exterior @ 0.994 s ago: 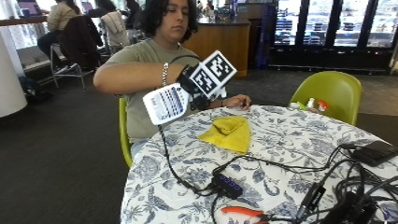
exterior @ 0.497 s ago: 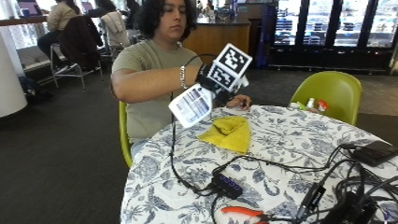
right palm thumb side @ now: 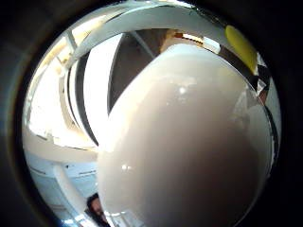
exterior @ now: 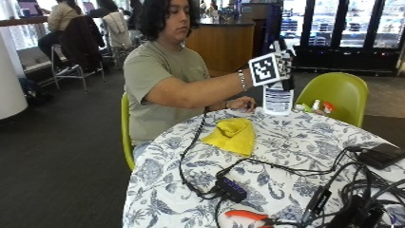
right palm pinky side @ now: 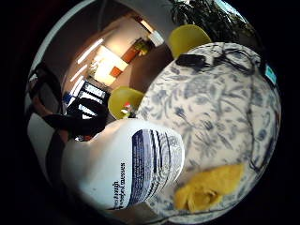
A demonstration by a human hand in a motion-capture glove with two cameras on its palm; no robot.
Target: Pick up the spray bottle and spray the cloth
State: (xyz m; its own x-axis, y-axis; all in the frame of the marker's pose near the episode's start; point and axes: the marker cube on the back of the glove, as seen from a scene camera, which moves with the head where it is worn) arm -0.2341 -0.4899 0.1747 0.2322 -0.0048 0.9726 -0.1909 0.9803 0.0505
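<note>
In the outside view my gloved right hand (exterior: 286,81) grips the white spray bottle (exterior: 277,99) by its upper part. The bottle stands upright with its printed label facing out, low over the table's far edge, and I cannot tell if its base touches. The crumpled yellow cloth (exterior: 233,134) lies on the flowered tablecloth, nearer the person and to the left of the bottle. The little finger side view shows the bottle (right palm pinky side: 126,168) close up with the cloth (right palm pinky side: 208,190) beyond it. The bottle's body (right palm thumb side: 189,142) fills the thumb side view. The bare left hand (exterior: 240,103) rests on the table behind the cloth.
Black cables run across the round table (exterior: 297,142) to a small hub (exterior: 231,189) and a black device (exterior: 380,154). Orange-handled pliers (exterior: 246,216) lie at the front edge. A green chair (exterior: 335,95) holding small bottles (exterior: 319,105) stands behind the table.
My right hand has carried the bottle to the right, past the cloth to the table's far side, and turned it from tilted to upright. The cloth has not moved.
</note>
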